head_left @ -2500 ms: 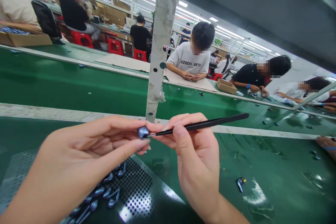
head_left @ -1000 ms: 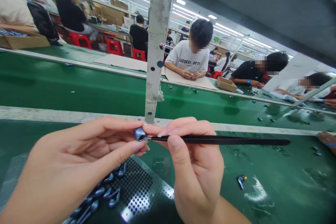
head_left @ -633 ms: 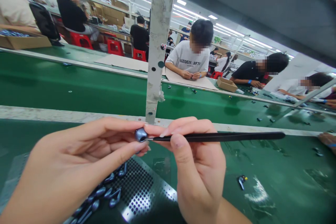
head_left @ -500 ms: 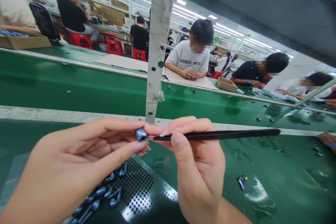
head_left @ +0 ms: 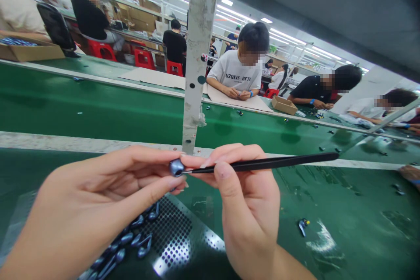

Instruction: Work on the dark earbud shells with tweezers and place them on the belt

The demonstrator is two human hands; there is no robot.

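Observation:
Between the thumb and fingers of my left hand is a shiny dark blue earbud, a dark opening in its head turned toward me. My right hand is closed on black tweezers, which slant slightly up to the right. Their thin metal tips meet the edge of the earbud's opening; whether they pinch anything there is too small to tell. Below my left hand several blue earbuds lie piled on a perforated dark tray.
A single earbud with a yellow part lies on the green bench at right. Beyond, a green conveyor belt carries scattered small parts. A white metal post rises just ahead. People work opposite, near a cardboard box.
The rear end of the tweezers has shifted left and a little up, tilting them more. My left hand and the earbud hold nearly still. Parts on the belt have drifted slightly left.

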